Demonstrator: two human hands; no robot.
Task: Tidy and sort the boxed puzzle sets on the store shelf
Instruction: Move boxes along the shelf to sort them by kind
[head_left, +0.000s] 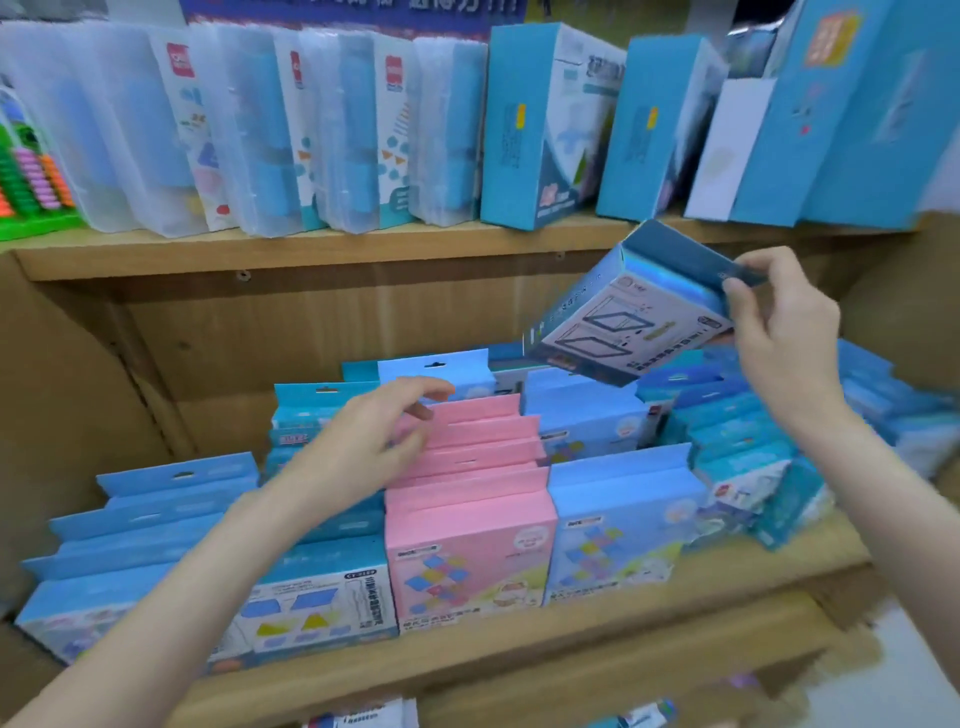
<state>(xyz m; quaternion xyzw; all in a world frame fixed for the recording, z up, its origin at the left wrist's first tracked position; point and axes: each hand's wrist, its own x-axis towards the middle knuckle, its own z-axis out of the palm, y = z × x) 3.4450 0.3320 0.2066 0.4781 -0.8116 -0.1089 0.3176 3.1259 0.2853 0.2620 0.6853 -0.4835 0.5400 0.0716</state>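
Note:
My right hand (779, 332) grips a blue puzzle box (628, 317) by its top flap and holds it tilted in the air above the lower shelf's back rows. My left hand (374, 441) hovers with fingers spread over the row of pink boxes (467, 499) in the middle of the shelf, touching or nearly touching their top flaps. Rows of light blue boxes (618, 499) stand right of the pink ones, and more blue boxes (150, 525) stand to the left. A slanted pile of teal boxes (743, 457) leans at the right.
The upper wooden shelf (322, 249) carries clear plastic cases (249, 130) and tall blue boxes (535, 124). A green abacus (31, 176) sits at its far left. The lower shelf's front edge (571, 639) runs below the boxes. Bare wood shows at the back left.

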